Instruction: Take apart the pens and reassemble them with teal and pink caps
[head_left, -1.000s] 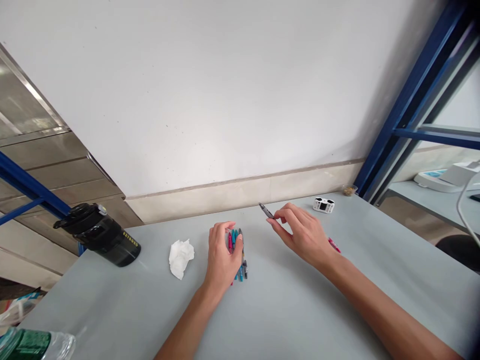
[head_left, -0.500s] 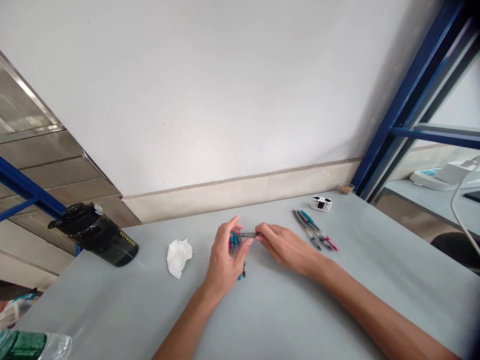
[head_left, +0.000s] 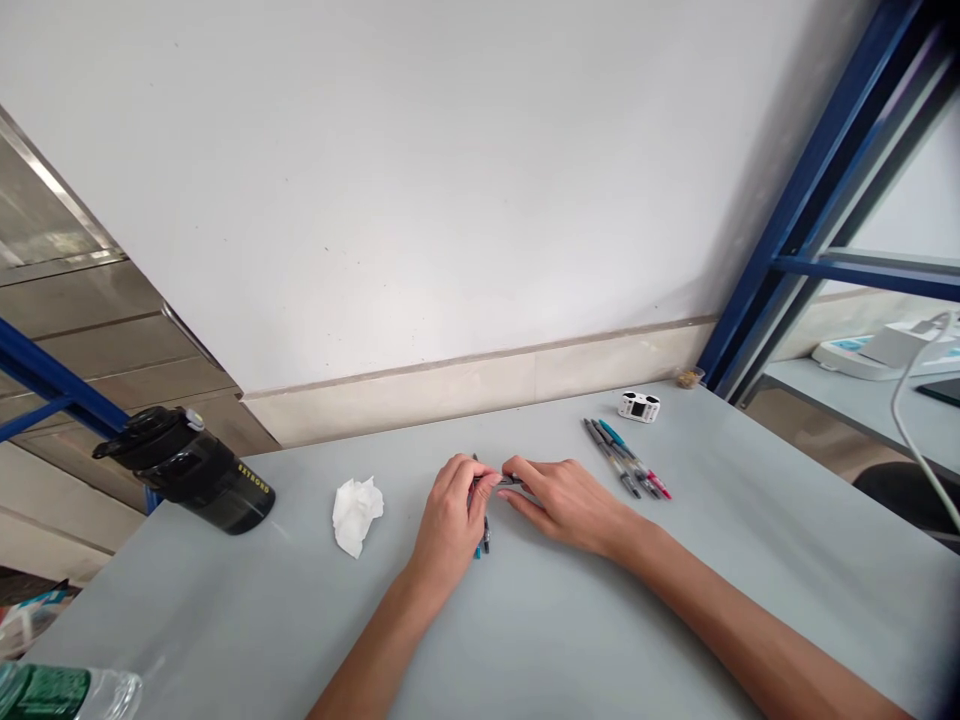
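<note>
My left hand is closed, thumb and fingers pinching a grey pen that lies nearly level above the table. The pen's right end reaches my right hand, whose bent fingers close around it; the right thumb sits lower, a little apart from the barrel. Under my left hand lie several pens, mostly covered, with only dark and teal ends showing. Off to the right, another group of pens with grey, teal and red parts rests on the table.
A crumpled white tissue lies left of my hands. Further left stands a black bottle, with a green-labelled clear bottle at the near corner. A small white device and a little clear tub sit near the wall.
My left fingers have folded from spread to closed around the pen, covering more of it and the pens beneath. My right thumb has drawn away from the barrel.
</note>
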